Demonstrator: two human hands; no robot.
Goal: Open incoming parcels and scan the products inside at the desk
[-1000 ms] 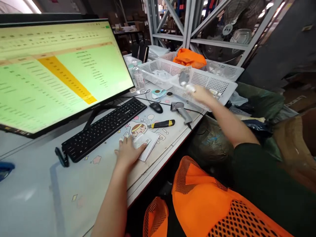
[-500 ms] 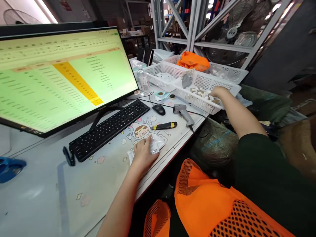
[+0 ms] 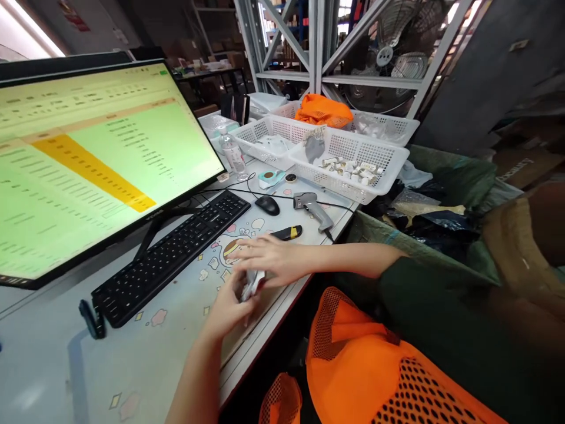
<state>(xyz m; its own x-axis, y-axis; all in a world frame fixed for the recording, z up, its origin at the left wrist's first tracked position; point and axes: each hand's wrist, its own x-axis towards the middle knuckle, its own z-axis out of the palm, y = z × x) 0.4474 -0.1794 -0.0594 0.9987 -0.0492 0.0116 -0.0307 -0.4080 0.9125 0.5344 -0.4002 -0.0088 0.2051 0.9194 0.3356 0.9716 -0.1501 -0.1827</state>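
My left hand [image 3: 227, 306] is closed around a small clear-and-white plastic packet [image 3: 252, 285] near the front edge of the desk. Over the packet reaches my right hand [image 3: 276, 259], its fingers stretched out above the left hand's fingers. Its palm and thumb side are close to the packet, and whether they touch it is hidden. Behind my right hand lies a black and yellow utility knife [image 3: 291, 232], partly covered. A white perforated basket [image 3: 379, 187] stands farther back with many small white and gold rolled pieces [image 3: 348, 168] inside.
A keyboard [image 3: 172, 259], mouse [image 3: 267, 204] and monitor [image 3: 97, 171] stand on the left. The grey barcode scanner [image 3: 313, 211] lies in front of the basket. A water bottle [image 3: 232, 154] and a tape roll [image 3: 270, 178] are at the back. Green sacking [image 3: 375, 229] hangs beyond the desk edge.
My right hand has left the basket and come across to my left hand. The packet, flat under my left hand before, is now raised between both hands. The view has shifted right.
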